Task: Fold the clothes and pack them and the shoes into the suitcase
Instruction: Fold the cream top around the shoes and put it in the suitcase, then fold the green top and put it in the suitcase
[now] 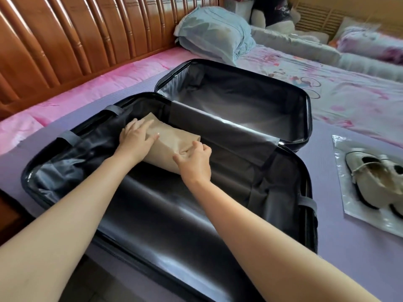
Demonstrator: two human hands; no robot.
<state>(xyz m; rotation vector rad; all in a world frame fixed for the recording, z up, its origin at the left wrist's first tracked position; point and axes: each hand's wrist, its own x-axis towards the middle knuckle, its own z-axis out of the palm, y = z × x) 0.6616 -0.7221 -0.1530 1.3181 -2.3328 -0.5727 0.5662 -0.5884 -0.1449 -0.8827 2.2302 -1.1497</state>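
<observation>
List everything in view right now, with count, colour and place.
suitcase: one, black, open flat on the bed
garment: one, tan, folded, in the near half
shoes: a pair, pale, on a clear bag at right
bag: one, clear, on the mat
mat: one, purple, under the suitcase
pillow: one, light blue, at the bedhead
left hand: flat on the garment
right hand: fingers gripping its near end

Wooden slatted headboard [72, 38] at the far left, pink sheet [87, 83] just below the headboard, pale blue pillow [216, 33] to the right of the headboard, plush toy [272, 14] beyond that pillow, floral bedspread [340, 94] further right
</observation>
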